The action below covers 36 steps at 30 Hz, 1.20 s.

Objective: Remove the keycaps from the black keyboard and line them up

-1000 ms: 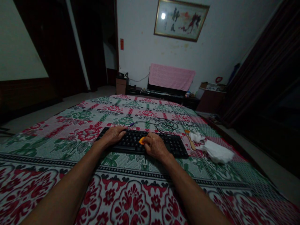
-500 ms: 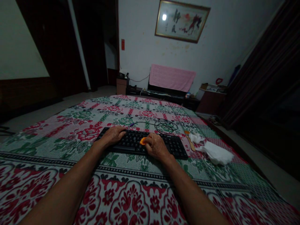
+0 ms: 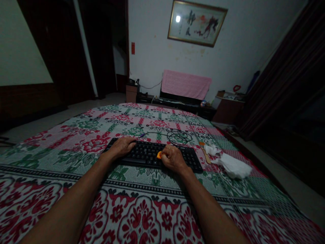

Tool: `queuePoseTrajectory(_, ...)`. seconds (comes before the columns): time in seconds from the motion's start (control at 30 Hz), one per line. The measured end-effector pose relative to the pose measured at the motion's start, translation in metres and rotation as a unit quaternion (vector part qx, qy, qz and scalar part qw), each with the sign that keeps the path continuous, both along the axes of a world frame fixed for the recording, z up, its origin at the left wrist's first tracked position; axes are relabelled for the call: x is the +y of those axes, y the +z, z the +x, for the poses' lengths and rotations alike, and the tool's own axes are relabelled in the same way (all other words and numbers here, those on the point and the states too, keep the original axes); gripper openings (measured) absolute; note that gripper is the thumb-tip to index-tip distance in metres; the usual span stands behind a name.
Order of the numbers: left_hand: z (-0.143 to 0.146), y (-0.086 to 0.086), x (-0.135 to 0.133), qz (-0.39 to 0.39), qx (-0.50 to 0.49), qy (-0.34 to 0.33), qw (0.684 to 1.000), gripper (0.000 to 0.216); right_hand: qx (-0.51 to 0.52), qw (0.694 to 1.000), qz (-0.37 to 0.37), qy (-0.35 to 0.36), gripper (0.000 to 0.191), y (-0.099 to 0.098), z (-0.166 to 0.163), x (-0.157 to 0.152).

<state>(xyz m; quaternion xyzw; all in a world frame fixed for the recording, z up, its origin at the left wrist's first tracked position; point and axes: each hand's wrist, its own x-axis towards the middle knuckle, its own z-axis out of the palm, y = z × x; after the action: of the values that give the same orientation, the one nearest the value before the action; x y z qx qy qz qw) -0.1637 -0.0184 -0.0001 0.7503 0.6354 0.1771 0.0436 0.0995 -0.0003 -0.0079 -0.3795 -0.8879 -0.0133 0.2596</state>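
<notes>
A black computer keyboard (image 3: pixel 142 152) lies flat on the patterned bedspread, its keys facing up. My left hand (image 3: pixel 123 146) rests over its left end, fingers at the far edge and thumb on the keys, gripping it. Pinched in my right hand (image 3: pixel 173 158) is a small orange cloth-like piece (image 3: pixel 159 155), held against the keys right of the middle. That hand covers part of the right-hand keys. From the far side runs a thin black cable (image 3: pixel 179 136), lying in loose coils, with a purple plug (image 3: pixel 142 135) near my left fingertips.
Right of the keyboard lie a wooden-handled brush (image 3: pixel 206 156), a crumpled white tissue (image 3: pixel 212 149) and a larger white paper sheet (image 3: pixel 236 166). The floral bedspread (image 3: pixel 142 217) spreads under everything. Beyond the bed, a pink towel (image 3: pixel 186 84) drapes over a screen on a low cabinet.
My right hand has slid a little to the right along the keys with the orange piece. The left hand and the keyboard stay where they were.
</notes>
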Motion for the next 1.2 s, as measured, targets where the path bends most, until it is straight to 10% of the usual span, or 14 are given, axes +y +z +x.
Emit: queuePoseTrajectory(1.2,0.0,0.001,0.0,-0.006,0.027,-0.001,1.0,0.043,0.044,0.993,0.01,0.113,0.017,0.001,-0.005,-0.004)
